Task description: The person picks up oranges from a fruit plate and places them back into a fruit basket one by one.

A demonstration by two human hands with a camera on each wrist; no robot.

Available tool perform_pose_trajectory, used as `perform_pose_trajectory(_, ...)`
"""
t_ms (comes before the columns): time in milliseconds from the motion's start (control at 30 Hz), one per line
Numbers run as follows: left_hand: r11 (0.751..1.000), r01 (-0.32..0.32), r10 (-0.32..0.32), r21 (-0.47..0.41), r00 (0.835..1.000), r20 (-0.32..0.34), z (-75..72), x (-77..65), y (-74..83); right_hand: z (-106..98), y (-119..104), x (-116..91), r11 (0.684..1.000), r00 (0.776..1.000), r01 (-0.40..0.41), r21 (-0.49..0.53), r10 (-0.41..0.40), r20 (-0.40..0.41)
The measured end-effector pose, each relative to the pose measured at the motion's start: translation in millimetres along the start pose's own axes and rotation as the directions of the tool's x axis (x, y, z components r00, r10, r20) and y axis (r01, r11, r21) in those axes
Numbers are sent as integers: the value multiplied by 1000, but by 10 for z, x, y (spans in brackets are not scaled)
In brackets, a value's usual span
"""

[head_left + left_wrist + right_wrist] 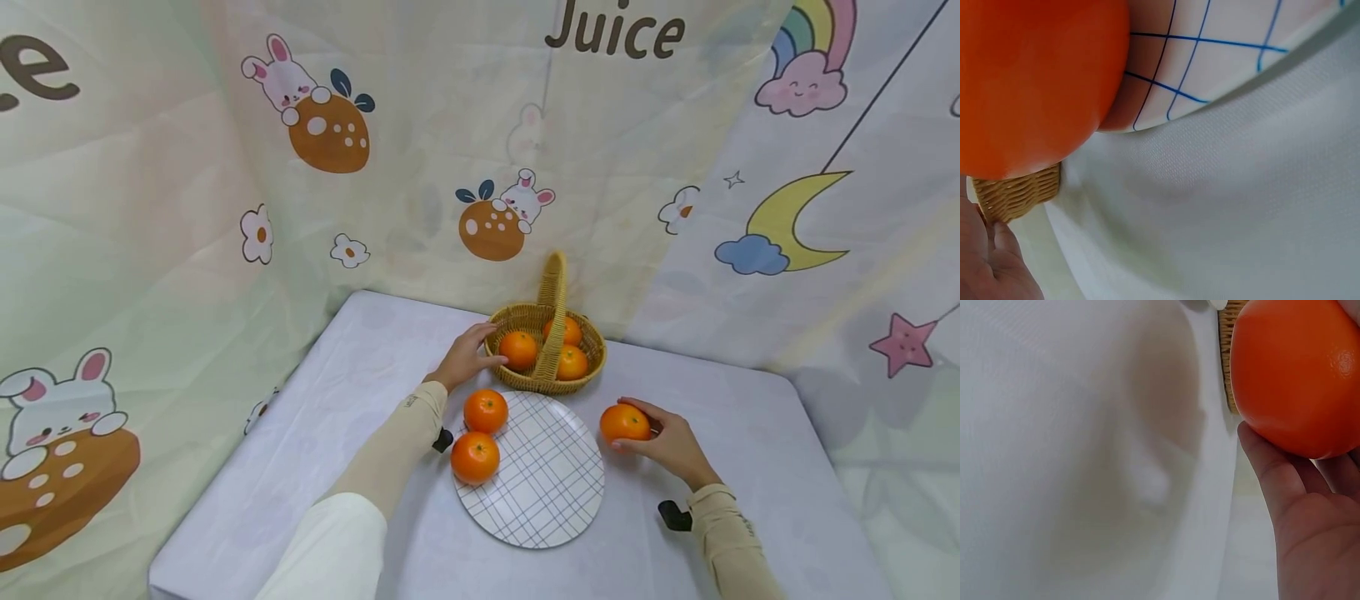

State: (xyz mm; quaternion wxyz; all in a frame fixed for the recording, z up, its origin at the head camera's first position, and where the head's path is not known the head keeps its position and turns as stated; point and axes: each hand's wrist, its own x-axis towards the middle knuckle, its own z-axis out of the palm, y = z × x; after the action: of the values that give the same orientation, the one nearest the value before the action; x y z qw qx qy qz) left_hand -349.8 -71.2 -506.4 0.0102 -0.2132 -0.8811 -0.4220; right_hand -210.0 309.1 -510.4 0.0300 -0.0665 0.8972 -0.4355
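Observation:
My left hand (465,358) is at the left rim of a small wicker basket (598,354) with a tall handle, its thumb and fingers holding the rim. Three oranges, one of them the front-left orange (517,350), lie inside the basket. To the right of a round plate (536,492) with blue grid lines, my right hand (670,446) grips another orange (1297,375) between thumb and fingers, off the table. On the plate's left side sit two oranges: an upper orange (485,411) and a lower orange (475,458).
A white cloth covers the table (360,367). Behind and beside it hangs a printed curtain (420,100) with rabbits, flowers and a moon. The basket stands near the table's back edge, just behind the plate.

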Motion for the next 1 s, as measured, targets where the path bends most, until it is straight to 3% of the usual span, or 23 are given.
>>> perform_pose_trajectory(767, 999, 13, -13, -30, 1000, -4, 18, 7, -19, -8, -31, -27, 1000, 1000, 10, 7, -9, -24)
perform_pose_trajectory(1000, 999, 23, -23, -32, 1000, 1, 24, 7, -14, -46, -89, 80, 998, 999, 15, 56, -13, -42)
